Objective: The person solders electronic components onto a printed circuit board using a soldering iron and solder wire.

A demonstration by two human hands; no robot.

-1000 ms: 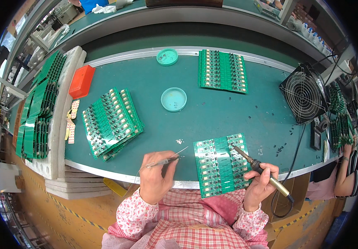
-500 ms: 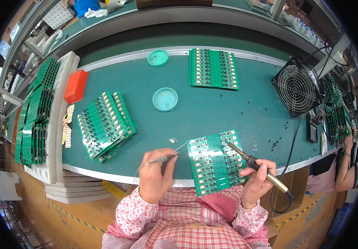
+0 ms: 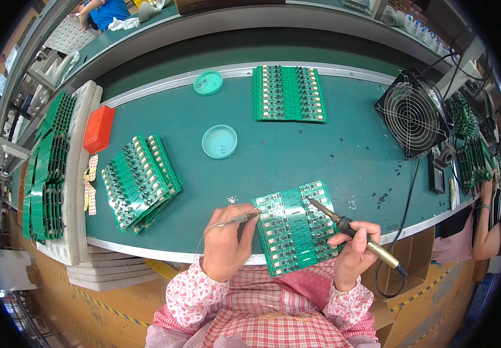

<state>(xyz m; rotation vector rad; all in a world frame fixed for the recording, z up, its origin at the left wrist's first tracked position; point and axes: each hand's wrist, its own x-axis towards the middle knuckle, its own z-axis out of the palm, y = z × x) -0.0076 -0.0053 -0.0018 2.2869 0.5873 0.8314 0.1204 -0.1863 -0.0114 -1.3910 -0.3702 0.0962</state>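
Left hand [image 3: 226, 243], pinching a sleeved wire [image 3: 239, 218], has closed up to the board [image 3: 291, 226], joining the iron [image 3: 346, 225] gripped in the right hand [image 3: 353, 249] there.

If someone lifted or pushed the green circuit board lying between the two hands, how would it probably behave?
The circuit board is probably stiff and light, since it looks thin and lies flat. Its near end juts past the bench edge, so pushing it toward the person might tip it off. The rows of small mounted parts could be fragile if gripped.
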